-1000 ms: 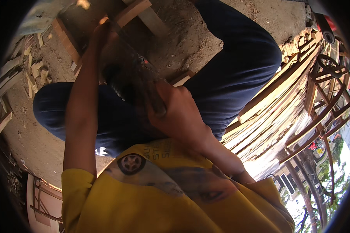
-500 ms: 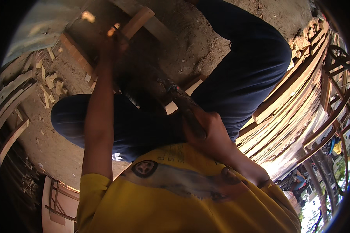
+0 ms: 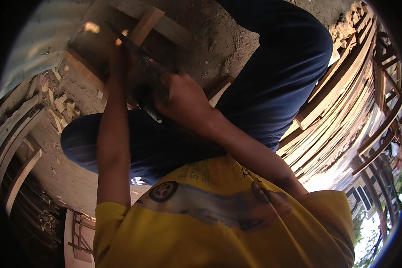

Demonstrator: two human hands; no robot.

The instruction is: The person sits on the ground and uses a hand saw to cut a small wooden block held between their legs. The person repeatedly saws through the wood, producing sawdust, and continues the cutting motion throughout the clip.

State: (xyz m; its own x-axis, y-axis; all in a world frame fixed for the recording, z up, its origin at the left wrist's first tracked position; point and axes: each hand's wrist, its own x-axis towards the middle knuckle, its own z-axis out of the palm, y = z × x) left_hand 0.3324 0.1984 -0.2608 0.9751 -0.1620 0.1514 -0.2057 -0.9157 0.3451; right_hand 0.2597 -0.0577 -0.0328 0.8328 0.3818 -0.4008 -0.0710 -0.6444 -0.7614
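So, dk tool point(image 3: 150, 64) juts fwd-L from R hand point(image 3: 179, 97).

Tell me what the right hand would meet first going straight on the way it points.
Beyond the long, dark, tapering tool it grips, the right hand would probably meet the bare left hand; shadow leaves depth unclear.

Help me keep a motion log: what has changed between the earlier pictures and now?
Since half a second ago, the right hand has moved forward, away from the yellow shirt and toward the left hand, carrying the long dark tool with it. Nothing was visibly let go. The right hand's grip, the left hand's place near the wooden piece and the bent legs look much the same.
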